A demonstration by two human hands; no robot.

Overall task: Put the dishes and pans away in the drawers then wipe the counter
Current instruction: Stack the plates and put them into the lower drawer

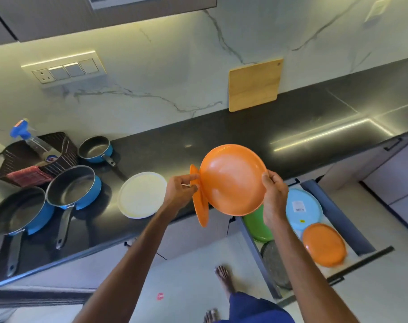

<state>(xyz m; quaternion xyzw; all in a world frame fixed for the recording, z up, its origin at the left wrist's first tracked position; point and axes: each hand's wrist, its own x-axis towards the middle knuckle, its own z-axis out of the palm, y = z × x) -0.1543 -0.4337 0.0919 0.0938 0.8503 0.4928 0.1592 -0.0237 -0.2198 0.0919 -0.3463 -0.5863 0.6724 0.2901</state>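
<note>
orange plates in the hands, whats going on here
A person at the dark counter is putting dishes away. The right hand grips the rim of a big orange plate, the left hand pinches a second orange plate seen edge-on. The open drawer beside them holds a green plate, a light blue plate and a small orange plate. A white plate and three blue pans sit on the counter.

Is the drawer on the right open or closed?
Open. The drawer is pulled out, and a light blue plate, an orange plate and a green plate lie inside.
</note>
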